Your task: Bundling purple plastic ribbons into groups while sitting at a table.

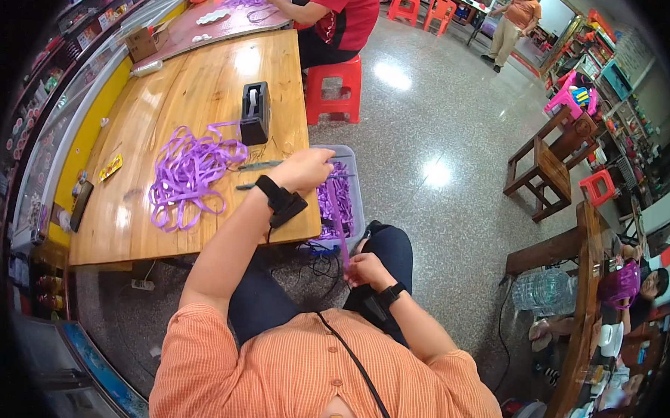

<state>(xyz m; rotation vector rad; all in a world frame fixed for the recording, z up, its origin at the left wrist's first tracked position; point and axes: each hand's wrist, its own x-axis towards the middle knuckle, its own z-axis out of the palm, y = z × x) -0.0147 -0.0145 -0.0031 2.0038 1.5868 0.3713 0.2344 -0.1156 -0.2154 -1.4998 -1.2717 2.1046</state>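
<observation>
A strip of purple ribbon (338, 217) runs from beneath my left hand (307, 170) down to my right hand (368, 271). The left one is closed over the table's right edge, apparently on the ribbon's upper end; its fingertips are partly hidden. Beside it, thin grey-green strips (261, 165) lie on the wood, their kind unclear. My right hand pinches the lower end above my lap. Under the ribbon stands a pale plastic bin (358, 202) full of cut purple ribbon pieces. A tangled heap of purple ribbon (191, 173) rests on the table to the left.
On the wooden table (132, 230) stands a black tape dispenser (255, 113), with a small yellow packet (111, 168) farther left. Another person in red sits on a red stool (333, 86) beyond. A wooden chair (552, 162) and a large clear bottle (544, 291) are at right.
</observation>
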